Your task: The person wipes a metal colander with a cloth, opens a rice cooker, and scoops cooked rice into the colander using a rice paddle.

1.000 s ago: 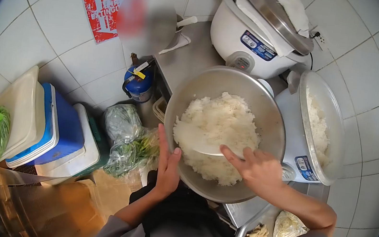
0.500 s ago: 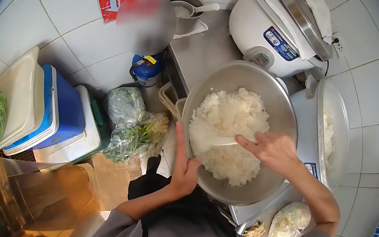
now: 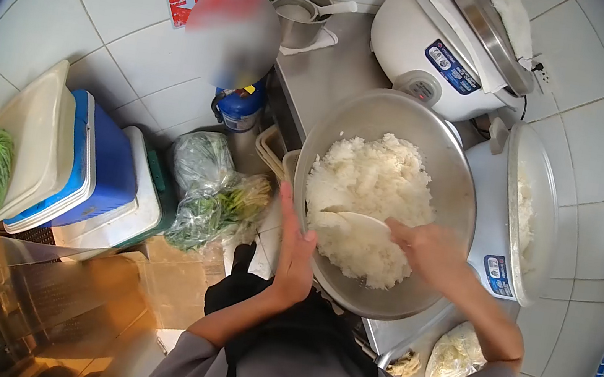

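Observation:
A large steel bowl [image 3: 444, 162] holds a mound of cooked white rice [image 3: 377, 176]. My right hand [image 3: 428, 252] is closed round the handle of a white rice paddle [image 3: 359, 220], whose blade lies in the rice near the bowl's middle. The fingers of that hand are slightly blurred. Against the bowl's left side rests my left hand [image 3: 294, 253], palm flat and fingers stretched out along the outer wall. It holds nothing.
Behind the bowl stands a white rice cooker [image 3: 414, 46]; to the right is a second cooker [image 3: 495, 216] with rice inside. A steel pot [image 3: 297, 30] sits on the counter [image 3: 323, 68]. Bagged greens [image 3: 214, 207] and coolers [image 3: 101, 160] lie left, a filled plastic bag [image 3: 456, 357] lower right.
My right hand has moved slightly down and left with the rice paddle, whose blade now shows broader on the rice. My left hand stays against the bowl.

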The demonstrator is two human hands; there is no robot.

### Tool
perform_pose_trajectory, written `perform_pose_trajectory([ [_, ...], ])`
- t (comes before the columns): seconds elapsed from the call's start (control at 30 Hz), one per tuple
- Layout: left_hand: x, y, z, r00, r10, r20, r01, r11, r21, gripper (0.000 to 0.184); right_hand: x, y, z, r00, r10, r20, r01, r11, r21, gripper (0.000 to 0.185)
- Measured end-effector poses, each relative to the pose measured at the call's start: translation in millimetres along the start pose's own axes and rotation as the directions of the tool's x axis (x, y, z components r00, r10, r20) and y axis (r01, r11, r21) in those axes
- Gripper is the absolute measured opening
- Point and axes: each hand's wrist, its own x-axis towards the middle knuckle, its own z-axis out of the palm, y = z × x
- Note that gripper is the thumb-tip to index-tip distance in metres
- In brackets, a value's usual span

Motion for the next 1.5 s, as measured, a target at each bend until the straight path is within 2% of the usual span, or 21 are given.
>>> perform_pose_trajectory([
  [0.03,1.3,1.6,-0.1,0.999,-0.039,-0.021,0.037,0.996,-0.087,0.064,-4.2,5.5,-5.2,0.995,-0.059,-0.083,0.057,0.998,-0.019,0.046],
  [0.1,7.1,8.2,0.6,0.991,-0.123,-0.051,0.106,0.961,-0.257,0.062,1.3,5.4,-25.6,0.996,-0.02,-0.084,0.009,0.991,-0.134,0.046],
  [0.13,7.7,11.2,3.9,0.992,-0.114,-0.061,0.097,0.97,-0.225,0.06,3.8,2.9,-31.1,0.996,0.001,-0.086,-0.017,0.982,-0.187,0.046],
  [0.23,11.3,13.7,11.9,0.995,-0.062,-0.076,0.052,0.989,-0.136,0.057,25.2,-1.6,2.0,0.974,-0.052,-0.222,0.01,0.982,-0.189,0.028],
  [0.33,11.8,7.4,7.5,0.998,-0.018,-0.062,0.012,0.996,-0.089,0.056,36.1,-13.6,4.0,0.994,0.042,-0.097,-0.044,0.999,-0.028,0.027],
  [0.43,13.0,3.4,6.2,0.999,0.0,-0.044,-0.004,0.996,-0.084,0.054,46.8,-31.6,21.6,0.995,0.085,-0.046,-0.079,0.989,0.123,0.027],
  [0.53,13.8,1.7,4.3,0.999,0.008,-0.039,-0.011,0.996,-0.084,0.053,51.6,-38.0,39.3,0.967,0.252,0.034,-0.249,0.91,0.333,0.031],
  [0.63,12.7,1.5,6.1,0.999,0.007,-0.038,-0.011,0.993,-0.117,0.052,44.8,-17.1,35.9,0.987,0.155,-0.049,-0.126,0.919,0.374,0.028],
  [0.73,12.3,1.7,6.9,0.999,-0.005,-0.038,-0.001,0.989,-0.145,0.051,21.8,2.0,-7.5,0.968,0.246,-0.053,-0.217,0.923,0.318,0.026],
  [0.83,11.9,2.1,6.4,0.999,0.006,-0.049,-0.013,0.99,-0.141,0.051,7.8,-0.5,-31.0,0.963,0.268,0.011,-0.262,0.932,0.25,0.026],
  [0.93,12.3,1.5,5.3,0.999,0.017,-0.032,-0.02,0.995,-0.094,0.051,15.7,-14.8,-11.9,0.976,0.206,-0.07,-0.187,0.959,0.213,0.024],
  [1.23,12.5,-3.7,1.0,1.0,0.025,-0.011,-0.026,0.997,-0.072,0.052,46.7,-45.1,5.9,0.989,0.147,0.003,-0.143,0.959,0.245,0.022],
  [1.33,11.5,-4.4,0.4,1.0,0.024,-0.009,-0.024,0.997,-0.067,0.052,43.4,-51.0,15.2,0.994,0.086,-0.071,-0.088,0.996,-0.013,0.024],
  [1.43,10.8,-5.8,1.5,1.0,0.026,-0.01,-0.027,0.997,-0.066,0.052,23.4,-37.7,11.1,0.964,-0.14,-0.228,0.096,0.976,-0.194,0.03],
  [1.5,9.6,-5.8,2.0,1.0,0.026,-0.017,-0.027,0.998,-0.062,0.053,10.5,-26.0,3.0,0.956,-0.153,-0.252,0.086,0.962,-0.259,0.034],
])
